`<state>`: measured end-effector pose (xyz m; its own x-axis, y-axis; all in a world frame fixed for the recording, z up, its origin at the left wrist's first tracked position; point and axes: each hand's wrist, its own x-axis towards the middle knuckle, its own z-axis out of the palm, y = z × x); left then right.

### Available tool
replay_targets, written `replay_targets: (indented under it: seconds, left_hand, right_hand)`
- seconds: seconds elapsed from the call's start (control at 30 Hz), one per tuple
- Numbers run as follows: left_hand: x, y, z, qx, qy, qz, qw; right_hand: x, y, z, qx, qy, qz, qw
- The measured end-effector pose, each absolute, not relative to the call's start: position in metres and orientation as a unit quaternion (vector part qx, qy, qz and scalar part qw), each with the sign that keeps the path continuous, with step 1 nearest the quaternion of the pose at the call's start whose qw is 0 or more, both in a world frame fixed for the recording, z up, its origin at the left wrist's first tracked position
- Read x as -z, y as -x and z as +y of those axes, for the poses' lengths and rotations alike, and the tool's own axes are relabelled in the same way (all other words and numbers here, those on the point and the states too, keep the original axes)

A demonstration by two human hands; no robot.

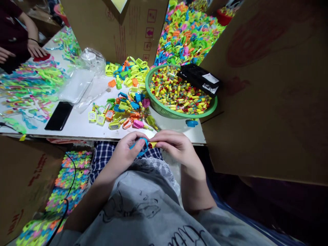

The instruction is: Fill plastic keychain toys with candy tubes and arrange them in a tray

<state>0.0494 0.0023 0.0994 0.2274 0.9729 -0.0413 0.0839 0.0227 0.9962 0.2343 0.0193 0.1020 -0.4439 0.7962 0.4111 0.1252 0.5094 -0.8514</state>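
In front of my lap, my left hand (128,147) is closed around a blue plastic toy watch (142,153). My right hand (178,146) pinches a small yellow tube (153,145) with a red end, held right against the watch. Whether the tube is inside the watch or only touching it, I cannot tell. On the white table (171,124) just beyond my hands lies a loose pile of coloured toy watches (127,106). A green basket (164,111) full of similar small tubes (176,92) stands behind to the right, and a black tray (200,78) rests on its rim.
Cardboard boxes stand at the back (110,30) and close on the right (258,112). A black phone (58,116) and clear plastic bags (77,85) lie left. Another person's hand (36,48) is at the far left. Bagged coloured pieces (71,177) sit below the table.
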Motion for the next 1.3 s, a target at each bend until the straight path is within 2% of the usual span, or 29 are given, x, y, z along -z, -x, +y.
replay_targets:
  seconds: [0.53, 0.7, 0.87, 1.07, 1.3]
  left_hand:
    - [-0.095, -0.052, 0.000, -0.416, -0.569, 0.459, 0.542]
    - [-0.097, -0.055, -0.007, -0.453, -0.617, 0.461, 0.449]
    - [-0.102, -0.053, -0.011, -0.491, -0.693, 0.398, 0.347]
    - [-0.107, -0.054, -0.014, -0.495, -0.706, 0.394, 0.318]
    - [-0.112, -0.053, -0.016, -0.454, -0.712, 0.433, 0.316]
  right_hand:
    - [-0.099, -0.234, 0.016, -0.381, 0.317, -0.758, 0.425]
    - [-0.103, -0.229, 0.003, -0.443, 0.378, -0.670, 0.459]
    - [-0.113, -0.222, -0.010, -0.543, 0.420, -0.537, 0.490]
    - [-0.108, -0.206, -0.019, -0.634, 0.373, -0.435, 0.519]
    - [-0.103, -0.204, -0.025, -0.658, 0.375, -0.421, 0.499]
